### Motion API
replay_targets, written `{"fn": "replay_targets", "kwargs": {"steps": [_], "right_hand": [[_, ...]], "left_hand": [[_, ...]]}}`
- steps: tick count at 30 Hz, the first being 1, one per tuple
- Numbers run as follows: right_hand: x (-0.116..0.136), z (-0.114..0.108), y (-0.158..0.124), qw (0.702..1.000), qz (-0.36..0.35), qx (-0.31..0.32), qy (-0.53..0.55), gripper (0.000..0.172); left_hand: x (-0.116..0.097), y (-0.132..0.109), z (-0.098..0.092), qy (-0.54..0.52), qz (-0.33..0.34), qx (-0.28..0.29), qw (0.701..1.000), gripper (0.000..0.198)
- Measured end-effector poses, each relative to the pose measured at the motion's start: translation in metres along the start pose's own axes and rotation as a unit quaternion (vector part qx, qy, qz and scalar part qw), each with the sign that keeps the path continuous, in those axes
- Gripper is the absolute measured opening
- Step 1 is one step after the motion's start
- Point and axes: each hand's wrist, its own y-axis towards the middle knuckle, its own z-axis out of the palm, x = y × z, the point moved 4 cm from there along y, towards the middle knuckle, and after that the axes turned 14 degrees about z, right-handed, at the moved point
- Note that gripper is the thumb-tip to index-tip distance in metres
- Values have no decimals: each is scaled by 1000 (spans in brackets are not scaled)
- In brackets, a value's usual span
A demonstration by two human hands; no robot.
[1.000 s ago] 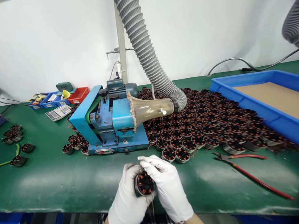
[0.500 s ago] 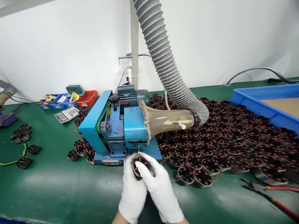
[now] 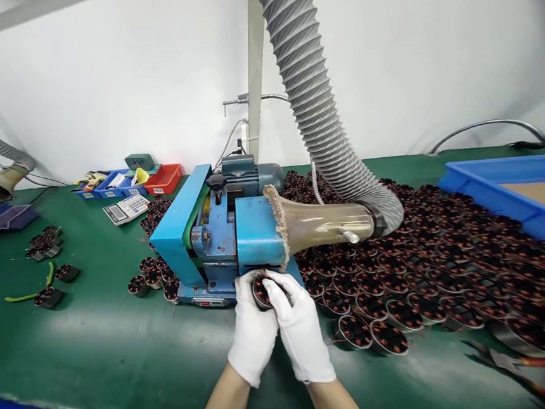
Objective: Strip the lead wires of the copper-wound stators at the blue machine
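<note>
Both of my hands wear white gloves and together grip one round motor stator (image 3: 261, 291) with copper windings. My left hand (image 3: 252, 330) wraps its left side, my right hand (image 3: 301, 329) closes over its right side and top. The stator is held right up against the front of a blue bench machine (image 3: 222, 234), just below its opening. A clear funnel (image 3: 324, 223) on a grey ribbed hose (image 3: 320, 98) joins the machine's right side.
A large heap of similar stators (image 3: 424, 248) covers the green bench (image 3: 98, 347) to the right. Red-handled pliers (image 3: 529, 360) lie at the right front. A blue tray (image 3: 515, 199) stands far right. A few stators (image 3: 153, 282), a calculator (image 3: 125, 209) and small bins (image 3: 160, 179) sit left.
My hands have carried the stator away from my body up to the front of the blue machine. The camera has moved closer and turned a little left.
</note>
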Motion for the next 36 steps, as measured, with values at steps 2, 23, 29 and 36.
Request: {"fn": "replay_targets", "kwargs": {"steps": [2,23,29,36], "right_hand": [[-1,-1,-8,1000,2,6,-5,19],[0,-9,-31,998,27,34,53,16],[-6,-38,-57,946,95,165,264,23],[18,-53,-69,959,-13,256,122,20]], "left_hand": [[0,-8,-3,-9,-5,3,1000,32],[-13,-30,-10,-26,-17,19,999,33],[-36,-64,-33,-72,-48,123,989,64],[-30,-75,-25,-250,-134,111,952,63]]}}
